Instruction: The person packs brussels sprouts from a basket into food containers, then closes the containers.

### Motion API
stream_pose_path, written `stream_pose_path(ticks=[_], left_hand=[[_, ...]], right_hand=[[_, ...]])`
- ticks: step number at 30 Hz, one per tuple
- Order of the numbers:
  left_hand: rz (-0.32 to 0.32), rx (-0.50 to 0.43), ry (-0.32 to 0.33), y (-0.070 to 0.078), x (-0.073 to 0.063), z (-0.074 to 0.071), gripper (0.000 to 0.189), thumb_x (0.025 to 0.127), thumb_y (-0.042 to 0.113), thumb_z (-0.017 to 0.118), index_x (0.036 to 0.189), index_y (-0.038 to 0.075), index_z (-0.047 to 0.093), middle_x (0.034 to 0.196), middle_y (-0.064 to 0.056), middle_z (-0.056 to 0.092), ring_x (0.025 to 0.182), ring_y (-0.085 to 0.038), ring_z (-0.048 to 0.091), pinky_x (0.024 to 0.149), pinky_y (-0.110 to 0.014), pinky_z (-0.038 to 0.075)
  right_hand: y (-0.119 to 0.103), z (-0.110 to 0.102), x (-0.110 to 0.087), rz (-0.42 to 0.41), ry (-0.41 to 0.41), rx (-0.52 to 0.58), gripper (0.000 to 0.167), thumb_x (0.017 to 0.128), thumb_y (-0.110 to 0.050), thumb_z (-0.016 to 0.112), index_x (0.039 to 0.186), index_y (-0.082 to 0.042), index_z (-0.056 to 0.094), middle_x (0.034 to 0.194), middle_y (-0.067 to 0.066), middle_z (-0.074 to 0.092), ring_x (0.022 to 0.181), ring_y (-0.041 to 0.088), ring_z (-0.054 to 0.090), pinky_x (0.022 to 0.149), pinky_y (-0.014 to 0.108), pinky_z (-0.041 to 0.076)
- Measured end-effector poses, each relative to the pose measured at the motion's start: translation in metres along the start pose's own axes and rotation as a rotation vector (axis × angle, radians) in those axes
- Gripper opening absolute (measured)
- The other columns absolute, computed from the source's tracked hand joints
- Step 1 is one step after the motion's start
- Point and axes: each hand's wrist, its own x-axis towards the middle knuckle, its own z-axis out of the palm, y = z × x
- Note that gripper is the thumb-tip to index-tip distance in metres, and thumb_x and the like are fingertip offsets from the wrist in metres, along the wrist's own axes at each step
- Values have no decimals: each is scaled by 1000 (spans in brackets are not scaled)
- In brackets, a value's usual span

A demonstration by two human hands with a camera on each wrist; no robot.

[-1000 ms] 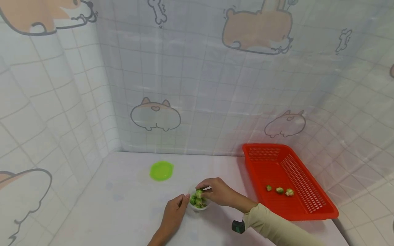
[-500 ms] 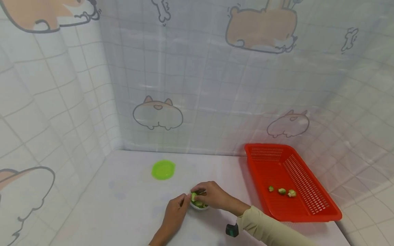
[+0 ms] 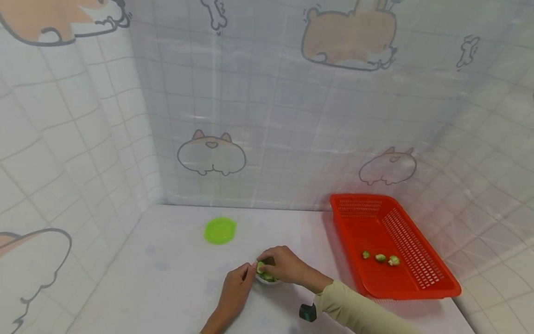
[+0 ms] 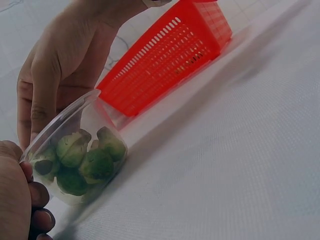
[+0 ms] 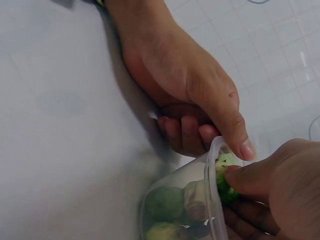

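Observation:
A clear round plastic container (image 4: 111, 120) with several Brussels sprouts (image 4: 96, 165) in it stands on the white table. My left hand (image 3: 236, 291) holds it at the left side, thumb at the rim and fingers curled against the outer wall, as the right wrist view shows. Over the container's mouth, my right hand (image 3: 287, 266) pinches a Brussels sprout (image 5: 227, 189) between thumb and fingers, just inside the rim and close to the left thumb. The right hand's fingers partly hide this sprout and the container's far side.
Right of the hands stands a red perforated basket (image 3: 363, 232) with three Brussels sprouts (image 3: 380, 258) on its floor. A bright green lid (image 3: 220, 231) lies behind the left hand. A dark wrist device (image 3: 308, 312) sits by the right sleeve. Patterned curtains enclose the back and sides.
My right hand has moved left and slightly down across the container, bringing the pinched sprout to the rim near the left thumb. The left hand has stayed in place.

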Motion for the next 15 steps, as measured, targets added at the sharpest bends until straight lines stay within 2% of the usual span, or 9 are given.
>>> stream_pose_path(ticks=[4, 10, 15], left_hand=[[-1, -6, 0, 0, 0, 1, 49, 104, 50, 50, 69, 16, 48, 59, 8, 40, 54, -5, 36, 49, -21, 31], [-12, -8, -15, -2, 1, 1, 53, 101, 60, 47, 70, 17, 49, 60, 9, 41, 54, -5, 38, 50, -21, 32], [-12, -4, -8, -2, 2, 1, 53, 100, 60, 48, 70, 17, 49, 60, 9, 41, 54, -6, 38, 50, -22, 32]], right_hand=[[4, 2, 0, 0, 5, 25, 22, 92, -18, 75, 114, -11, 75, 112, -5, 73, 102, 7, 66, 88, 27, 54], [15, 4, 0, 2, 0, 60, 23, 92, -22, 77, 114, -16, 74, 108, -11, 72, 99, 2, 66, 87, 24, 53], [16, 3, -1, -9, 1, 91, 25, 91, -20, 77, 115, -13, 73, 110, -10, 71, 100, 2, 66, 86, 23, 53]])
